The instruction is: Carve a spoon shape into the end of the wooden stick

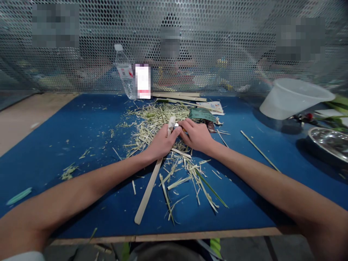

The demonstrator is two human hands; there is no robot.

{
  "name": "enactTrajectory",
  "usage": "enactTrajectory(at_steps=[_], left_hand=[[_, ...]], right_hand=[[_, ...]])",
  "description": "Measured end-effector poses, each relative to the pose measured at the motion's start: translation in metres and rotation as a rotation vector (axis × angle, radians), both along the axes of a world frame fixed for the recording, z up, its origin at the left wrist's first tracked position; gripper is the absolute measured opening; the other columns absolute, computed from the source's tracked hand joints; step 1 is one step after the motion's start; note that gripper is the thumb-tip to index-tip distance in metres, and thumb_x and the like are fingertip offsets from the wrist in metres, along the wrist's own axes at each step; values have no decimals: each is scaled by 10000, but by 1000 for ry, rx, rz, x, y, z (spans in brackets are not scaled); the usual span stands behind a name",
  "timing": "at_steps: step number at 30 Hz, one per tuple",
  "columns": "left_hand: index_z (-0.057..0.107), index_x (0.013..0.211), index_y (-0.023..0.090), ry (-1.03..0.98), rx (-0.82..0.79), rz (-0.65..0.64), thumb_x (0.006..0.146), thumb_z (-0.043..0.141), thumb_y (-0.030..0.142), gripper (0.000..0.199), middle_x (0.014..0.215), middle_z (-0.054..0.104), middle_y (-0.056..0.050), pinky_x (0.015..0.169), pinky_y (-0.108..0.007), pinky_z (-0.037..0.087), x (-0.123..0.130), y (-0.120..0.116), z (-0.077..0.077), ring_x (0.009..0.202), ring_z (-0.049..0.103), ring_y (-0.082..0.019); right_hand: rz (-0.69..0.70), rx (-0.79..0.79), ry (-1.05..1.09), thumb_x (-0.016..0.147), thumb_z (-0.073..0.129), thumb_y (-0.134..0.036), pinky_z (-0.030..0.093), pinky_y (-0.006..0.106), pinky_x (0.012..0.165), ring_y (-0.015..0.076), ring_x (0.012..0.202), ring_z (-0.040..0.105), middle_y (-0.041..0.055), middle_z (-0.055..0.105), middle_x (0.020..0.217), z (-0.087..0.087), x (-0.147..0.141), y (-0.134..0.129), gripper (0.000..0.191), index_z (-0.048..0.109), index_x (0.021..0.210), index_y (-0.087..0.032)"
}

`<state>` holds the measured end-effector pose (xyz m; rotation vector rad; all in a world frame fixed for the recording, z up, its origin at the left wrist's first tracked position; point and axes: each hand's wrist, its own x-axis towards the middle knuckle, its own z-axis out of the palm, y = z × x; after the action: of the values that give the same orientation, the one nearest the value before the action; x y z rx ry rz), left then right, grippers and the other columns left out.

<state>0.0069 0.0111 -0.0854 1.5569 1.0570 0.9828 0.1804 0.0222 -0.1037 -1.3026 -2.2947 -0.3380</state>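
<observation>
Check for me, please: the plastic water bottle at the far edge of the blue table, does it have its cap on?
On, it seems: a pale cap closes the neck of the clear plastic bottle, and no open mouth shows.

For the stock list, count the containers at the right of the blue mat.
2: a white plastic tub, tilted, at the far right, and a steel dish nearer, cut off by the picture's edge. Others may be hidden beyond that edge.
</observation>
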Motion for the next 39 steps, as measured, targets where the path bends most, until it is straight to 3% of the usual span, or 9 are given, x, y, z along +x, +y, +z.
enactTrajectory(at_steps=[7,19,26,39], left_hand=[[467,828,219,96,27,-13,919,555,462,274,569,445,32,532,-287,330,-1,1,0,552,447,-134],[476,811,205,89,68,-33,926,540,455,283,542,445,37,503,-264,330,-1,-1,2,514,420,-110],[509,865,185,123,102,-14,915,547,461,283,603,498,30,546,-253,371,0,-2,4,580,478,-123],[506,845,188,96,75,-17,917,560,443,270,556,453,48,504,-244,309,0,0,3,520,427,-106]], right_hand=[[4,16,10,1033,277,-418,257,297,562,167,730,586,107,685,1034,1,0,0,452,624,1158,-156],[-19,49,6,1038,275,-425,284,293,557,176,794,607,108,685,1027,1,0,1,457,619,1156,-149],[39,34,21,1024,285,-390,301,294,565,166,753,604,103,698,1016,-1,2,0,436,621,1167,-151],[-28,26,11,1020,303,-418,296,295,565,167,774,621,109,702,1049,2,0,-1,441,632,1151,-155]])
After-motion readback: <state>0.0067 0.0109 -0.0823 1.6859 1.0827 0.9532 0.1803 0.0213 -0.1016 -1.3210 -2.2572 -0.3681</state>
